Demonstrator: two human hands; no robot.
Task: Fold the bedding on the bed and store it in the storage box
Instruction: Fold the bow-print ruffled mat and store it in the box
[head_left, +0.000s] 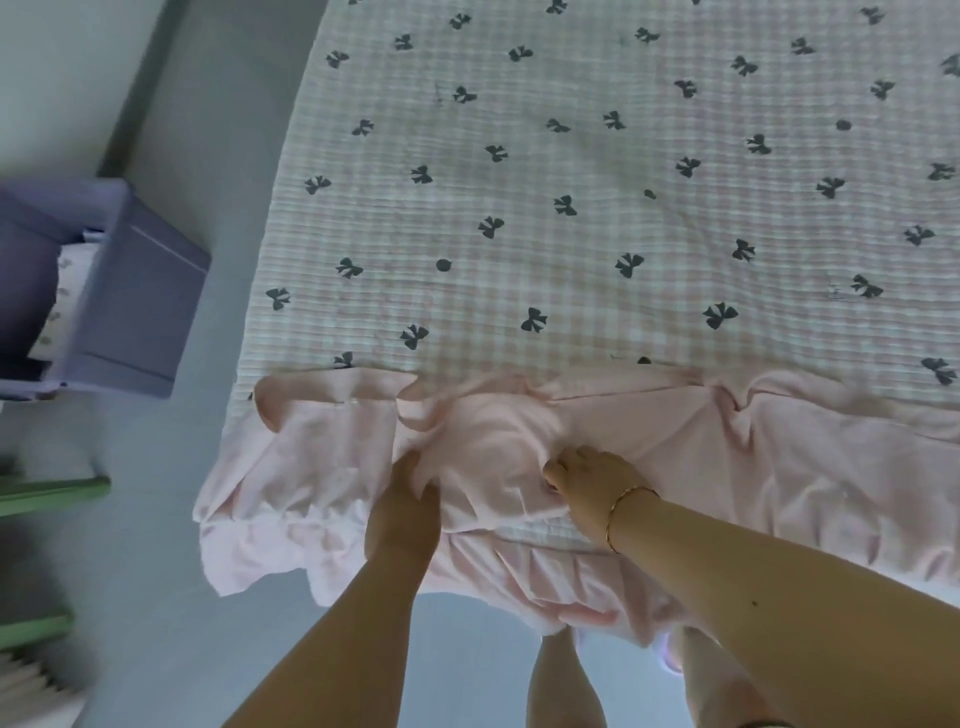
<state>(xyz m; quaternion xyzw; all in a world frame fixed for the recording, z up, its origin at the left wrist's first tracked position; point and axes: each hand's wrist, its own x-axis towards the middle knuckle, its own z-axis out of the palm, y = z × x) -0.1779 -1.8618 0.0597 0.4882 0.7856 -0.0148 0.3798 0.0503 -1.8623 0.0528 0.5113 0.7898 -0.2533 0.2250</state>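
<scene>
Pink sheet (519, 441) bunched at bed's near edge, over bow-print cover (571, 208) | left hand (405, 499) and right hand (587, 478) both clutch its folds | purple storage box (150, 291) on floor, left, holds folded bow-print fabric (62, 291)

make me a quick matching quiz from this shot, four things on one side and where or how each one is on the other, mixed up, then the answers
Things
1. storage box
2. bow-print cover
3. plain pink sheet
4. bracelet

Places or states
A. spread flat across the bed
B. on the right wrist
C. on the floor left of the bed, fabric already inside
D. bunched at the near bed edge, gripped by the left hand and right hand

Pairs: 1-C, 2-A, 3-D, 4-B
</scene>
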